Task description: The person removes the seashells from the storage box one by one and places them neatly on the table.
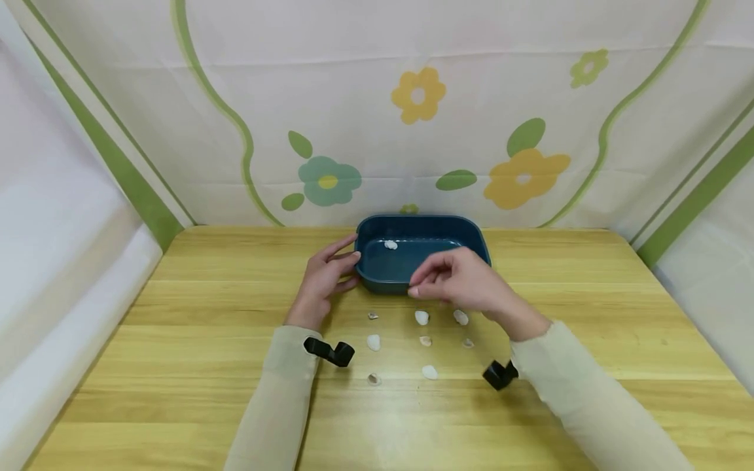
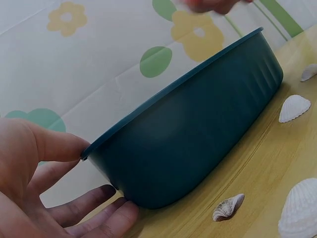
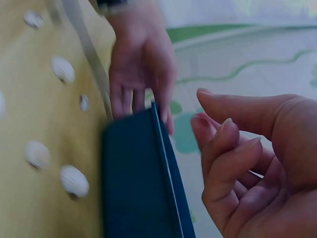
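A dark blue-green plastic basin (image 1: 421,285) stands at the back of the table, with white shell pieces (image 1: 391,244) lying inside near its back left. My left hand (image 1: 321,278) rests against the basin's left end, thumb at the rim and fairly straight fingers touching the outer wall. Above the basin's front right rim hovers my right hand (image 1: 465,280). Its fingers (image 3: 223,141) bend loosely, a small gap parts thumb and forefinger, and nothing shows between them. Several seashells lie in front of the basin, among them a white shell (image 1: 421,317) and a small striped shell (image 2: 229,207).
The shells sit in loose rows on the wooden table (image 1: 206,366), the nearest being a white shell (image 1: 430,372) and a brownish shell (image 1: 374,379). Behind the basin hangs a flowered curtain (image 1: 365,118). Black wrist mounts (image 1: 330,353) jut out under both forearms.
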